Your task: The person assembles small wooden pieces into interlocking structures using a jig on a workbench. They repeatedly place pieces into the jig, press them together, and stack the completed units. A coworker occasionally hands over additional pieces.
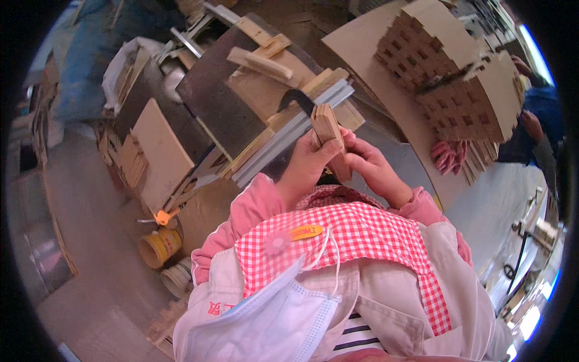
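Between my two hands, in front of my chest, is a small bundle of flat wooden strips [327, 128], tilted slightly, with its layered edges showing at the top. My left hand [306, 161] is closed round its left side, thumb across the front. On the right side and lower part, my right hand [374, 168] grips the same strips with thumb and fingers. Just beyond the bundle, a black curved piece [294, 98] rises beside a metal guide rail [288, 136] on the machine table; the bundle hides its lower end.
Wood offcuts [262, 63] lie on the dark machine table [211, 90]. To the right, tall stacks of notched wooden pieces [455, 108] stand on a board [362, 42] beside red gloves [449, 157]. Another person [537, 130] is at far right. A yellow bucket [160, 247] sits on the floor at left.
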Demonstrator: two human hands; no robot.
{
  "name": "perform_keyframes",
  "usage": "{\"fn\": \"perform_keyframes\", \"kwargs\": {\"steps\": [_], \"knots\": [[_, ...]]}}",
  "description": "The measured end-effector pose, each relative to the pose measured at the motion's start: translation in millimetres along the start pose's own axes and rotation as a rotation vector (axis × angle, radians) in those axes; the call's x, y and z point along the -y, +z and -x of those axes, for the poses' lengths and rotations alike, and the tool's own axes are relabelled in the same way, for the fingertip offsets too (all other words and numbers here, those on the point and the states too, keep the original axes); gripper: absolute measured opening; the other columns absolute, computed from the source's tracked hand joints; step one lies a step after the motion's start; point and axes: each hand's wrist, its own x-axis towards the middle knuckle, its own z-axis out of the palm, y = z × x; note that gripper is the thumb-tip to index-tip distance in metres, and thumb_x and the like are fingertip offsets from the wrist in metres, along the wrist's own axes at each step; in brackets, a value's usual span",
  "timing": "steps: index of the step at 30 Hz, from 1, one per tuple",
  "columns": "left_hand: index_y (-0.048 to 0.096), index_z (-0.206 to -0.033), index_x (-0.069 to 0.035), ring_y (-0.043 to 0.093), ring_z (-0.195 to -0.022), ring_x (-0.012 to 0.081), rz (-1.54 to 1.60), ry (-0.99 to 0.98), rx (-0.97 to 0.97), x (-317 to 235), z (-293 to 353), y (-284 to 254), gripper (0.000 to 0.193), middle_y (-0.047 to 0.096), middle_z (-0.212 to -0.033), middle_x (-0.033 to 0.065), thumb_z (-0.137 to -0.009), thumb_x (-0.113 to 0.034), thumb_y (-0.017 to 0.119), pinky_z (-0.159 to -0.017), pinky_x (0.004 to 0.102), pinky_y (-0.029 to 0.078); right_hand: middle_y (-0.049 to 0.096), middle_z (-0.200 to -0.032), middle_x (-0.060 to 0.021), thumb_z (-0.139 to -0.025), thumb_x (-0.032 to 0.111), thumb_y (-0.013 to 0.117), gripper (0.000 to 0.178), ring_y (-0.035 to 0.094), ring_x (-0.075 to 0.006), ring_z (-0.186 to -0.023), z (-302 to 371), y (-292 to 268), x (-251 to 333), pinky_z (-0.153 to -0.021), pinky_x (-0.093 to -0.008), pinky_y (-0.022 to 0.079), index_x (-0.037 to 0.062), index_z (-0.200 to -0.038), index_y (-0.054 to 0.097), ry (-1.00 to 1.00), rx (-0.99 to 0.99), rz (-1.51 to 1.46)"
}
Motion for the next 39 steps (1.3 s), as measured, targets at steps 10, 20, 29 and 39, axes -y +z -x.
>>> {"fn": "perform_keyframes", "kwargs": {"steps": [10, 20, 29, 39], "knots": [[0.047, -0.121, -0.001, 0.055, -0.114, 0.0243, 0.353, 0.258, -0.185, 3, 43, -44, 0.040, 0.057, -0.119, 0.0130, -0.090, -0.022, 0.062, -0.100, 0.0388, 0.044, 0.058, -0.121, -0.0074, -0.082, 0.010, 0.071, 0.044, 0.051, -0.0121, -0.110, -41, 49, 8, -0.094, -0.0297, 0.042, -0.0036, -0.120, 0.053, -0.039, 0.101, 0.215], [0.048, -0.124, -0.004, 0.054, -0.114, 0.0258, 0.589, 0.365, -0.336, 8, 78, -109, 0.048, 0.056, -0.122, 0.0125, -0.087, -0.029, 0.066, -0.101, 0.0407, 0.042, 0.063, -0.096, -0.0205, -0.094, 0.015, 0.051, 0.028, 0.064, -0.0307, -0.087, -95, 115, 14, -0.078, -0.0328, 0.049, -0.0021, -0.117, 0.054, -0.212, 0.278, 0.811], [0.048, -0.127, -0.006, 0.054, -0.115, 0.0271, 0.812, 0.385, -0.425, 14, 111, -172, 0.046, 0.057, -0.121, 0.0129, -0.090, -0.028, 0.063, -0.102, 0.0484, 0.041, 0.065, -0.092, -0.0135, -0.093, 0.012, 0.053, 0.018, 0.063, -0.0221, -0.086, -205, 125, -6, -0.075, -0.0333, 0.049, 0.0008, -0.106, 0.060, -0.243, 0.290, 0.986], [0.051, -0.118, -0.009, 0.055, -0.113, 0.0273, 0.816, 0.499, -0.599, 17, 135, -213, 0.031, 0.058, -0.118, 0.0095, -0.092, -0.025, 0.060, -0.099, 0.0516, 0.044, 0.063, -0.088, -0.0174, -0.087, 0.014, 0.056, 0.013, 0.061, -0.0360, -0.090, -273, 131, -48, -0.080, -0.0420, 0.048, 0.0046, -0.094, 0.062, -0.231, 0.738, 1.468]]}}
